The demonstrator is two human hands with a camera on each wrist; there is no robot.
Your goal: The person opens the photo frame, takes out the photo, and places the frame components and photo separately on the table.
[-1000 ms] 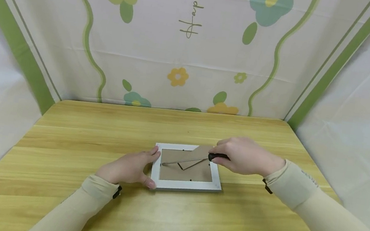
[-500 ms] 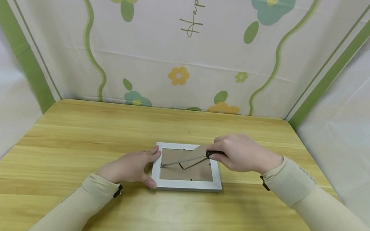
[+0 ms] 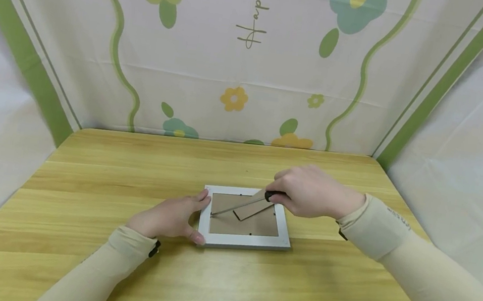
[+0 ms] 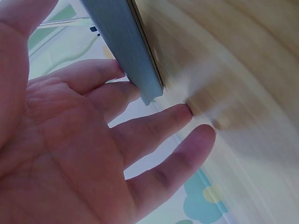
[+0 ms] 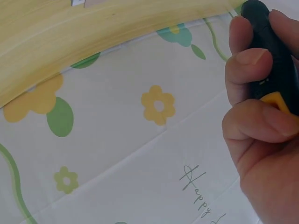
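A white picture frame (image 3: 238, 242) lies face down on the wooden table, its brown backing board (image 3: 224, 225) and folded stand (image 3: 254, 209) showing. Small black tabs line the inner edges. With thumb and fingers spread along the left side, my left hand (image 3: 170, 216) holds the frame; in the left wrist view two fingertips touch its side edge (image 4: 128, 51). My right hand (image 3: 309, 192) grips a screwdriver (image 3: 273, 196) by its dark handle, which shows a yellow patch in the right wrist view. The slanting metal shaft reaches down-left, its tip right at the left inner edge by a tab.
The wooden table (image 3: 79, 200) extends around the frame on all sides. Behind it hangs a white cloth (image 3: 198, 58) printed with flowers and script, and pale cloth walls (image 3: 464, 164) stand left and right.
My right hand has moved slightly left and upward, tilting the screwdriver more steeply while its tip stays near the frame's left inner edge. The left hand and frame stay nearly in place.
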